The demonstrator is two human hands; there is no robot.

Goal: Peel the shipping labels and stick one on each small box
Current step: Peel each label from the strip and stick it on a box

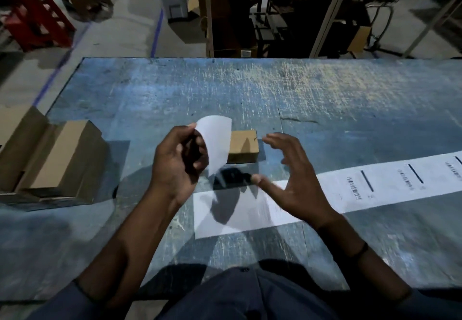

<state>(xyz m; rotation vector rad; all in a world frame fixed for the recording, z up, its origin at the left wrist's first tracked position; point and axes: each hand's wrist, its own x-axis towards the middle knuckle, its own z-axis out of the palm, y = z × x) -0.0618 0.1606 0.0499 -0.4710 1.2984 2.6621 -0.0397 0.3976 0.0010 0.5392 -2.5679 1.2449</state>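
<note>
My left hand (178, 159) pinches a curled white label (216, 142) by its left edge, lifted above the table with its blank side toward me. Behind it a small brown cardboard box (243, 148) sits on the worn blue table (275, 94). My right hand (292, 177) hovers open with spread fingers just right of the box and above the white label strip (350, 189). That strip runs from the table's middle out to the right edge, with printed barcodes on its right part and a blank stretch near me.
A group of brown cardboard boxes (57, 159) stands at the table's left edge. Beyond the far edge are metal shelving (275, 14), a red stool (37, 22) and the concrete floor.
</note>
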